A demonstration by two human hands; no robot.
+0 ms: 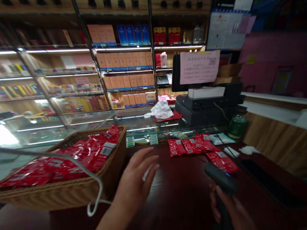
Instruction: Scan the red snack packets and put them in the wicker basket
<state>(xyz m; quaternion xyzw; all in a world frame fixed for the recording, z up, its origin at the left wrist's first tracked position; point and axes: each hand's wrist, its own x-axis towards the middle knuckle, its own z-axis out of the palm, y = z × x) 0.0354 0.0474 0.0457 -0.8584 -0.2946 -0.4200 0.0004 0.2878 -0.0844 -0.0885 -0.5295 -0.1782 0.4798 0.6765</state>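
scanner: black handheld barcode scanner [219, 179], low right over the dark red counter [182, 191], nose toward the loose packets; small blue light on its body.
right hand: right hand [230, 210] wrapped closed around the scanner's handle; only partly in frame.
left hand: left hand [136, 179] flat and open, fingers spread, holding nothing, hovering over the counter just right of the basket.
packets on counter: about 5 red packets [199, 148] in a loose row ahead of the scanner, apart from both hands.
basket: wicker basket [79, 188] at left, heaped with the same red packets; grey cable [93, 191] draped across it.
technique (judgement): turn each packet label-up, lay it flat, aim the nose squarely at the barcode.
unclear: motion blur; label print unreadable; trigger finger hidden; contact between left palm and counter uncertain.
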